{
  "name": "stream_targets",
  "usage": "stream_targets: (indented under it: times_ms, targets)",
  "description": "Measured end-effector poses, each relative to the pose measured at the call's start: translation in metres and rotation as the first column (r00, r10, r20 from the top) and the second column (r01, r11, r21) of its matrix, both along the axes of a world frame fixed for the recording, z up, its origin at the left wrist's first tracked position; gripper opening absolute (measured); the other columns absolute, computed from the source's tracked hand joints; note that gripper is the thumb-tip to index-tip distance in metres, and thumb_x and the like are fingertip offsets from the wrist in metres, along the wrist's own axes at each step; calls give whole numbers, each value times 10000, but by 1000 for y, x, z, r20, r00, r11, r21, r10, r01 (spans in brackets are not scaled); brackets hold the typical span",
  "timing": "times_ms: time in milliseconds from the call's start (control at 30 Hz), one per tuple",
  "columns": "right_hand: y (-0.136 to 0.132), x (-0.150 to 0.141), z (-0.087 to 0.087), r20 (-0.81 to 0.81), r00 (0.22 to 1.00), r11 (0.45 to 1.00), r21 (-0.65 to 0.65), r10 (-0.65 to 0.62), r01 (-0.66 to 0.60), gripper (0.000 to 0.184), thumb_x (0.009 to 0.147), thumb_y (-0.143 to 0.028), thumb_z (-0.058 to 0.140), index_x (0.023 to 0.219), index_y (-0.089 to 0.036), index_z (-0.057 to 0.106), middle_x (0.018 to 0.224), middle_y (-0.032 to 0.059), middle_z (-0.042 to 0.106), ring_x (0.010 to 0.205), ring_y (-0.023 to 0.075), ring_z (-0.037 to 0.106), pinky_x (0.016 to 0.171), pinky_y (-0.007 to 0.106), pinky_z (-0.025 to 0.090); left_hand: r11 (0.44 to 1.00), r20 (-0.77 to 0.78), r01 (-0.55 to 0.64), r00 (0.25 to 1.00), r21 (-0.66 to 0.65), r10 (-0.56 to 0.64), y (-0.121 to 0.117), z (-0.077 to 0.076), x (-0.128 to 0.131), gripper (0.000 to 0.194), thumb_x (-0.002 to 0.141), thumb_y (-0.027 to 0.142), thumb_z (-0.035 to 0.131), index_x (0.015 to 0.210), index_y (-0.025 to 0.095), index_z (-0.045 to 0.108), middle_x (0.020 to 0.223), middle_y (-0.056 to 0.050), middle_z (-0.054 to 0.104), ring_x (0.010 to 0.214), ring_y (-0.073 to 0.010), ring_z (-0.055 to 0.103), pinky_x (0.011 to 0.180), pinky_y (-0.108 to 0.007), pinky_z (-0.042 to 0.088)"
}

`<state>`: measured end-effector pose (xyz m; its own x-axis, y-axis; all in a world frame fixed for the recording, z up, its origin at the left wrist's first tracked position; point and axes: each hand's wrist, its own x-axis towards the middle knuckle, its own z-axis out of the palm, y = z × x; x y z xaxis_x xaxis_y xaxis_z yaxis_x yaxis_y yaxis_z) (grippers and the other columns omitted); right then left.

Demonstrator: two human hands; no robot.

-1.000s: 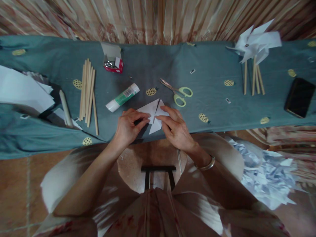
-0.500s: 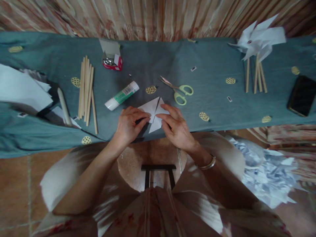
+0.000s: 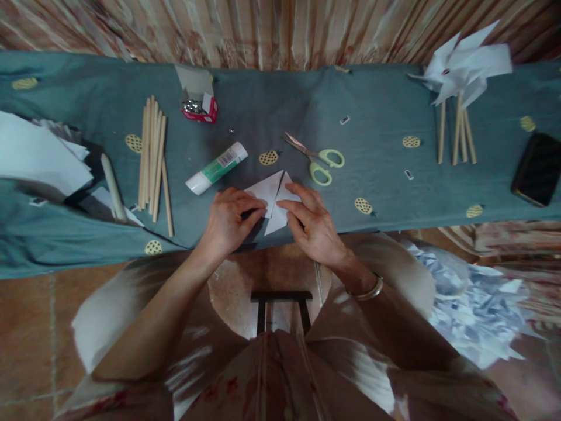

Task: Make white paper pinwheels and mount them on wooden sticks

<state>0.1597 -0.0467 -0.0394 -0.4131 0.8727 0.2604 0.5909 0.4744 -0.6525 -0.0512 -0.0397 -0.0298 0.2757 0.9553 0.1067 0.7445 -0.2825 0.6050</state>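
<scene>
White paper [image 3: 266, 189], slit; left hand [image 3: 228, 220], grip pinching it; right hand [image 3: 316, 227], grip unclear from here; uneven pull could tear it.

- Table [image 3: 272, 111]: long, narrow, runs past both side edges of view.
- Cloth [image 3: 377, 117]: teal, covers table; yellow pineapple prints [image 3: 411, 142], scattered; wrinkled at near left.
- Curtain [image 3: 245, 35]: beige-brown, vertical folds, reddish pattern low down; hangs along table's far side, full width.
- Floor [image 3: 26, 333]: brown-orange tiles, pale grout lines [image 3: 53, 327].
- Frame [image 3: 281, 296]: dark, one crossbar, two legs; low, near side of table; furniture type unclear.
- Fabric [image 3: 517, 238]: patterned, pinkish-beige, beyond table's near edge, right; blurry.
- Light: dim, soft; top right corner darkest.
</scene>
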Motion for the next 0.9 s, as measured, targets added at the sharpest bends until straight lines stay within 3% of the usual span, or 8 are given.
stream_targets:
  times_ms: [367, 600, 900]
  targets:
    - [-1, -1, 0, 71, 997, 998, 52, 43, -47, 430, 906, -59, 420, 1221, -244, 646, 1450, 104, 494, 1348, 271, 444, 1072, 521, 443, 1000, -17, -12, 1000, -28, 11, 0, 1, 2, 188, 906, 329, 586, 898, 243, 754, 900, -28, 744, 888, -210, 640, 852, -379, 467]
    - [-3, -4, -3, 190, 981, 996, 73, 41, -56, 371, 956, -105, 414, 1198, -262, 648, 1471, 100, 495, 1364, 270, 422, 1038, 520, 441, 998, -15, -32, 999, -48, 32, 0, 5, 3, 186, 900, 324, 589, 887, 243, 756, 886, -28, 740, 885, -206, 636, 849, -368, 462]
    - [0, -10, -1, 142, 990, 999, 24, 23, -27, 355, 957, -128, 427, 1164, -279, 674, 1496, 64, 486, 1431, 275, 355, 1095, 544, 391, 998, 64, -66, 996, 12, 65, -7, 5, 4, 223, 926, 362, 566, 964, 244, 751, 929, -42, 728, 921, -216, 632, 881, -396, 468]
